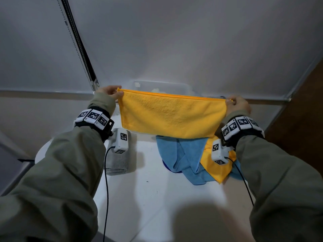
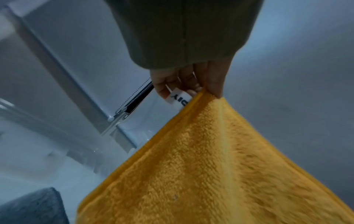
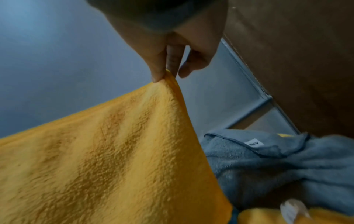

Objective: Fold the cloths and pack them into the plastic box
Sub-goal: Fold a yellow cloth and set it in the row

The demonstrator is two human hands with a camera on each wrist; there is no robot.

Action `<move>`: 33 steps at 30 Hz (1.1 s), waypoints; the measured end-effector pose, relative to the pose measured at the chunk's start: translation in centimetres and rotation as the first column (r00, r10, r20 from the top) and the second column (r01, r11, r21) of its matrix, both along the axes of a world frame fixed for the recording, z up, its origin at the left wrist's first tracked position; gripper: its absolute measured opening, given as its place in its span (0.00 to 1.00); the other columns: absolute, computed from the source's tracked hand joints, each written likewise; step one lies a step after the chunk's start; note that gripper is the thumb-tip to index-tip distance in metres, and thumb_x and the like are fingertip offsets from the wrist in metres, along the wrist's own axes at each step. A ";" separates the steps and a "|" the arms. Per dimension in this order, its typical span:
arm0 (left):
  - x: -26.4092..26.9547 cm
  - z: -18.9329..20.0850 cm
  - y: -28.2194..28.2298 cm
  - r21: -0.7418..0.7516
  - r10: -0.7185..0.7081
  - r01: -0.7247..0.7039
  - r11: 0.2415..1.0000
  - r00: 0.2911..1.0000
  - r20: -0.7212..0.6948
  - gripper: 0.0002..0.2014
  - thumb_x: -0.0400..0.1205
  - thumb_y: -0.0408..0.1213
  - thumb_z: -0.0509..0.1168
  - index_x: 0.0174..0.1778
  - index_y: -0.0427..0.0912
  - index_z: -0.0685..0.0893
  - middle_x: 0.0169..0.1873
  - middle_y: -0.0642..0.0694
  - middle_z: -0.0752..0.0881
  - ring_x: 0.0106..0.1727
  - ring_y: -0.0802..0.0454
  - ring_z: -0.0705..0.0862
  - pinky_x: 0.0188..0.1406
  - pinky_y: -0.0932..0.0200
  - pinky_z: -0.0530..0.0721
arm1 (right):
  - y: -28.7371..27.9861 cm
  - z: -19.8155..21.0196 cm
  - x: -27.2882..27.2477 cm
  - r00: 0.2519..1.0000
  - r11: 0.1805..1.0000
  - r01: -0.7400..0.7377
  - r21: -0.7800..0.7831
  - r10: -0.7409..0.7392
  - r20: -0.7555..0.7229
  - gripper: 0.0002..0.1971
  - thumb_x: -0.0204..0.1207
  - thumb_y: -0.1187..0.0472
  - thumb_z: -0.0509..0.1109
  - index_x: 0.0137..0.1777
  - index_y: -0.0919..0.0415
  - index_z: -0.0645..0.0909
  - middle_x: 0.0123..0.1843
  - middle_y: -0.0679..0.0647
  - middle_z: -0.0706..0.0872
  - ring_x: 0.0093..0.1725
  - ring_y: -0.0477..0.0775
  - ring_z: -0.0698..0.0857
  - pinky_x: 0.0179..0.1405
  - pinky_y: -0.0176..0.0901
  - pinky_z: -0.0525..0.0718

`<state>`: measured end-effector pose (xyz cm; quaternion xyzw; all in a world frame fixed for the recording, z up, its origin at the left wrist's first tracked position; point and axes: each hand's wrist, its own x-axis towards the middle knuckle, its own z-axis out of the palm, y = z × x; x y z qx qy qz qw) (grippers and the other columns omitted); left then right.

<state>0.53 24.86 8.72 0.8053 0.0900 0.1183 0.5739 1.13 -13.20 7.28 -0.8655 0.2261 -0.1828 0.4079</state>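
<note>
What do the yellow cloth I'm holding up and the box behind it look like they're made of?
Yellow cloth: looks like microfibre terry, with a short fuzzy matte pile and a stitched hem; the exact fibre can't be told. Plastic box: clear, slightly glossy plastic, since the wall shows through its sides and the rim catches light.

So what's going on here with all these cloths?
A person is folding cloths. The left hand and right hand each pinch a top corner of a yellow cloth, held taut in the air above the white table, apparently already doubled over. A folded grey cloth lies at the left. A loose pile of blue and yellow cloths waits at the right. The clear plastic box stands behind.
</note>
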 end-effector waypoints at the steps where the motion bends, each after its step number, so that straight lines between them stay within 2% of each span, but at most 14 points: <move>1: -0.1 0.0 -0.3 0.081 0.040 -0.037 0.996 0.998 -0.042 0.16 0.81 0.39 0.64 0.64 0.39 0.80 0.51 0.43 0.83 0.53 0.46 0.80 0.58 0.54 0.77 | 0.2 0.5 -0.1 0.998 0.998 -0.035 -0.052 0.032 -0.056 0.13 0.82 0.58 0.61 0.62 0.61 0.81 0.59 0.65 0.84 0.63 0.65 0.79 0.65 0.53 0.78; 3: -0.3 0.5 -1.3 0.213 0.164 -0.138 0.967 0.980 -0.109 0.15 0.80 0.46 0.64 0.57 0.41 0.81 0.47 0.43 0.83 0.48 0.46 0.81 0.49 0.54 0.77 | 1.5 1.8 -0.3 0.979 0.987 -0.119 -0.105 0.099 -0.181 0.14 0.81 0.61 0.61 0.63 0.62 0.81 0.65 0.68 0.81 0.66 0.68 0.78 0.66 0.52 0.77; 5: -0.2 1.0 -2.9 0.213 0.198 -0.166 0.963 0.970 -0.140 0.09 0.79 0.43 0.65 0.49 0.42 0.79 0.41 0.44 0.81 0.41 0.46 0.80 0.40 0.59 0.79 | 3.2 3.0 -0.4 0.946 0.970 -0.217 -0.105 0.183 -0.267 0.13 0.81 0.60 0.60 0.58 0.62 0.83 0.59 0.69 0.84 0.57 0.68 0.84 0.59 0.53 0.83; 7: -0.1 1.4 -5.0 0.051 0.071 -0.065 0.997 0.991 -0.117 0.05 0.79 0.32 0.66 0.40 0.42 0.76 0.33 0.44 0.78 0.32 0.49 0.79 0.23 0.66 0.80 | 5.6 3.8 -1.1 0.882 0.931 -0.362 0.034 0.355 -0.311 0.12 0.83 0.61 0.59 0.46 0.64 0.82 0.42 0.68 0.85 0.35 0.64 0.87 0.37 0.53 0.89; 8: -0.1 1.4 -6.2 -0.009 -0.012 0.012 1.000 0.997 -0.081 0.07 0.78 0.28 0.65 0.39 0.42 0.76 0.30 0.45 0.77 0.29 0.50 0.78 0.19 0.67 0.80 | 6.9 4.0 -1.3 0.842 0.887 -0.428 0.171 0.460 -0.280 0.11 0.83 0.64 0.58 0.40 0.63 0.78 0.36 0.64 0.81 0.25 0.61 0.85 0.23 0.47 0.87; 9: -0.2 1.5 -7.2 -0.042 -0.096 0.094 0.995 0.994 -0.045 0.08 0.78 0.24 0.65 0.40 0.41 0.76 0.29 0.45 0.75 0.27 0.51 0.77 0.19 0.65 0.81 | 8.3 4.4 -1.5 0.797 0.825 -0.479 0.300 0.552 -0.245 0.12 0.83 0.68 0.58 0.38 0.61 0.75 0.34 0.61 0.77 0.18 0.56 0.83 0.16 0.44 0.85; 10: -0.4 1.7 -8.0 -0.054 -0.177 0.176 0.983 0.984 -0.012 0.09 0.77 0.22 0.64 0.40 0.41 0.77 0.28 0.44 0.74 0.25 0.51 0.78 0.21 0.62 0.82 | 9.7 4.6 -1.6 0.752 0.756 -0.521 0.396 0.626 -0.206 0.13 0.83 0.71 0.57 0.37 0.59 0.73 0.35 0.58 0.76 0.16 0.50 0.83 0.17 0.43 0.85; 13: -0.8 2.3 -9.6 0.008 -0.335 0.335 0.942 0.942 0.016 0.15 0.75 0.19 0.66 0.34 0.45 0.78 0.28 0.45 0.74 0.19 0.60 0.78 0.17 0.65 0.81 | 12.6 5.4 -2.0 0.710 0.621 -0.542 0.566 0.699 -0.087 0.09 0.78 0.72 0.64 0.38 0.61 0.76 0.37 0.58 0.82 0.21 0.46 0.86 0.26 0.37 0.88; 17: -1.0 2.8 -9.2 -0.013 -0.342 0.342 0.940 0.939 0.039 0.13 0.72 0.22 0.71 0.35 0.46 0.80 0.31 0.45 0.77 0.26 0.54 0.80 0.20 0.67 0.82 | 13.2 5.5 -2.2 0.622 0.483 -0.596 0.641 0.783 -0.012 0.11 0.72 0.81 0.66 0.44 0.64 0.82 0.40 0.61 0.86 0.36 0.54 0.89 0.34 0.39 0.90; 21: -1.6 2.6 -7.9 -0.081 -0.373 0.376 0.923 0.926 0.052 0.08 0.74 0.25 0.70 0.36 0.43 0.82 0.31 0.44 0.81 0.27 0.52 0.80 0.27 0.59 0.82 | 13.4 5.1 -2.2 0.628 0.531 -0.696 0.483 0.777 0.050 0.15 0.74 0.78 0.67 0.59 0.67 0.80 0.42 0.57 0.86 0.32 0.46 0.90 0.30 0.34 0.88; 27: -2.5 2.4 -7.5 -0.092 -0.393 0.398 0.913 0.917 0.061 0.06 0.75 0.33 0.71 0.40 0.47 0.81 0.36 0.48 0.82 0.34 0.55 0.81 0.34 0.61 0.81 | 14.3 5.6 -2.9 0.634 0.455 -0.648 0.611 0.766 0.102 0.17 0.74 0.82 0.59 0.46 0.62 0.82 0.43 0.58 0.88 0.35 0.49 0.90 0.32 0.39 0.90; 30: -2.6 2.6 -7.3 0.067 -0.434 0.433 0.899 0.901 -0.012 0.17 0.69 0.28 0.75 0.42 0.51 0.76 0.39 0.51 0.80 0.42 0.53 0.80 0.38 0.65 0.83 | 14.8 5.9 -3.0 0.638 0.405 -0.611 0.680 0.761 0.120 0.20 0.73 0.83 0.54 0.53 0.63 0.78 0.47 0.59 0.88 0.43 0.54 0.90 0.38 0.44 0.91; 32: -2.7 2.9 -7.2 0.088 -0.442 0.440 0.894 0.897 -0.001 0.17 0.71 0.25 0.73 0.42 0.51 0.76 0.38 0.52 0.80 0.40 0.56 0.80 0.37 0.70 0.83 | 15.3 5.8 -3.1 0.673 0.461 -0.613 0.641 0.730 0.118 0.21 0.72 0.83 0.54 0.56 0.60 0.74 0.46 0.57 0.88 0.47 0.56 0.89 0.39 0.45 0.89; 33: -2.8 3.1 -7.1 0.092 -0.452 0.449 0.889 0.892 0.005 0.16 0.72 0.24 0.72 0.43 0.50 0.76 0.37 0.53 0.80 0.40 0.57 0.80 0.39 0.70 0.83 | 15.5 5.6 -3.0 0.717 0.553 -0.618 0.559 0.688 0.112 0.20 0.71 0.82 0.56 0.53 0.57 0.75 0.45 0.56 0.88 0.47 0.56 0.88 0.39 0.45 0.88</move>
